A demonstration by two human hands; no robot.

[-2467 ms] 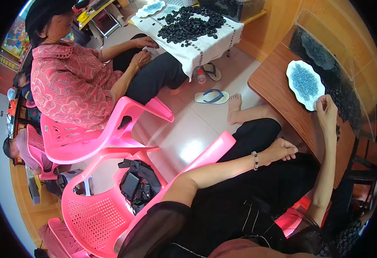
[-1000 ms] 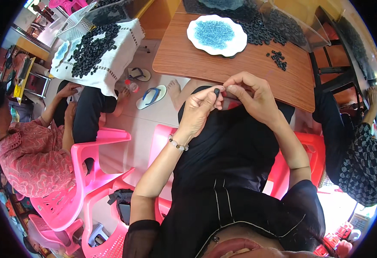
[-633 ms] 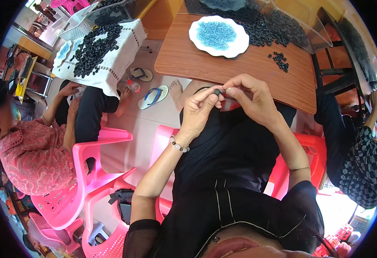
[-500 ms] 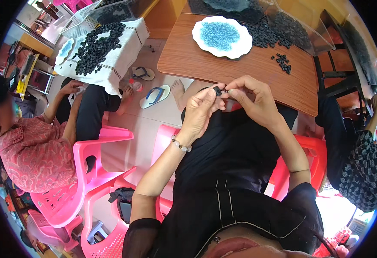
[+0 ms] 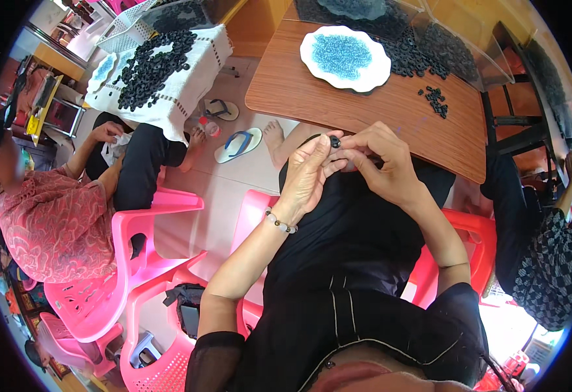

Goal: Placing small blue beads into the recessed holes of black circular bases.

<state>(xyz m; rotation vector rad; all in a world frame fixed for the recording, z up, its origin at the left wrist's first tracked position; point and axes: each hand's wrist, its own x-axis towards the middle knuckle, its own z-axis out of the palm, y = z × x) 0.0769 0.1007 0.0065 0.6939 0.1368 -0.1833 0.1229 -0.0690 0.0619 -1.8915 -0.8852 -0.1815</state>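
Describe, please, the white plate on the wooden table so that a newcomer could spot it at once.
Start at the brown wooden table just beyond the person's raised hands. On its far side lies a white plate with a wavy rim, next to heaps of dark beads. It alone on this table is white and holds a mound of pale blue beads.

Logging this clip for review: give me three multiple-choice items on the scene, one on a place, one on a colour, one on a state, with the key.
1. Where does the white plate lie?
A. on the wooden table
B. on a pink chair
C. on the floor

2. What colour are the beads on that plate?
A. red
B. blue
C. yellow

3. How is the small dark bead held?
A. lying loose on the lap
B. pinched between the left hand and right hand
C. dropped on the floor

Key: 1 A, the plate rests on the tabletop; 2 B, they are blue; 3 B, fingertips of both hands meet at it.
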